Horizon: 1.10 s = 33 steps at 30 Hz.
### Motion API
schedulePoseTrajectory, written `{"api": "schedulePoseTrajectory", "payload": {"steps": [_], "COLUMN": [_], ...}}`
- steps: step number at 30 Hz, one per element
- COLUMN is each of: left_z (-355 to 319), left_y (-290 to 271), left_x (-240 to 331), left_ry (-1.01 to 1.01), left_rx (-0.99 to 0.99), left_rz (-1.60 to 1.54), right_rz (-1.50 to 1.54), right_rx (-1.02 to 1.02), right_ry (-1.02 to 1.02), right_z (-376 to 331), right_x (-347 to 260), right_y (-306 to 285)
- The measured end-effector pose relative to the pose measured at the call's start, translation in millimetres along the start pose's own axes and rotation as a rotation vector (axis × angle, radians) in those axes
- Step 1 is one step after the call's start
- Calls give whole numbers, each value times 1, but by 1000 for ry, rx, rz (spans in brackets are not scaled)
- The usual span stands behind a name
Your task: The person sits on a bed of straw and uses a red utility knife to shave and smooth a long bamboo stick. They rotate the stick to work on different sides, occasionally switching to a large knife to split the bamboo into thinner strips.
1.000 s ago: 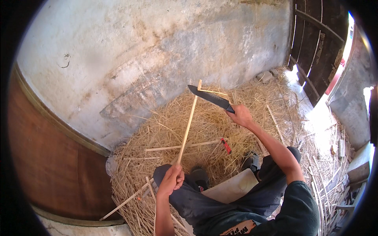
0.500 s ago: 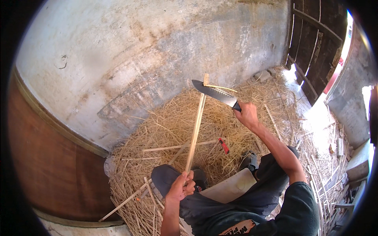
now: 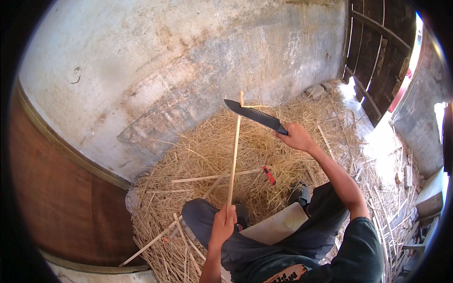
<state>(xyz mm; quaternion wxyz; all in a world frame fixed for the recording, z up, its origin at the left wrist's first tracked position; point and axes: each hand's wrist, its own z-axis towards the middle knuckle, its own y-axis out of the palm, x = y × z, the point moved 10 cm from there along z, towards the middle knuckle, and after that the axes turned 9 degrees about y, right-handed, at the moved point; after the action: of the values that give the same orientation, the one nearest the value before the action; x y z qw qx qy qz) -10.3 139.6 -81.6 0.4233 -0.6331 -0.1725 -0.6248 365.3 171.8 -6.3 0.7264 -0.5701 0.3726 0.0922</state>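
My left hand (image 3: 223, 225) is closed round the lower end of a long, thin bamboo or wood strip (image 3: 234, 162), which rises away from me over the straw. My right hand (image 3: 297, 137) grips the dark handle of a large knife (image 3: 252, 115). The broad black blade points left and crosses the strip near its far end. From the strip beside the blade, a thin shaving (image 3: 256, 106) sticks out to the right, still attached.
Straw and shavings (image 3: 203, 146) cover the floor, with loose strips (image 3: 193, 179) and a red-and-black object (image 3: 269, 175) on top. A pale board (image 3: 276, 224) lies between my legs. Ahead stands a stained wall (image 3: 188, 70); a brown panel (image 3: 71, 188) is at left, a dark plank door (image 3: 377, 52) at right.
The strip has turned in my left hand and now shows a narrower side. The knife has shifted slightly left and down, and its blade is tilted differently. The shaving sits lower.
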Motion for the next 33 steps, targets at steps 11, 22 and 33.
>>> {"api": "schedulePoseTrajectory", "payload": {"steps": [11, 22, 33], "left_z": [-11, -42, 0], "left_y": [12, 77, 26], "left_x": [40, -1, 13], "left_ry": [-6, -458, -11], "left_rx": [27, -432, 7], "left_rz": [143, -1132, 193], "right_rz": [-159, -144, -208], "right_rx": [411, 540, 109], "right_ry": [-114, -75, -117], "right_z": [-8, -21, -3], "right_x": [-5, -1, -3], "right_y": [-27, -33, -17]}}
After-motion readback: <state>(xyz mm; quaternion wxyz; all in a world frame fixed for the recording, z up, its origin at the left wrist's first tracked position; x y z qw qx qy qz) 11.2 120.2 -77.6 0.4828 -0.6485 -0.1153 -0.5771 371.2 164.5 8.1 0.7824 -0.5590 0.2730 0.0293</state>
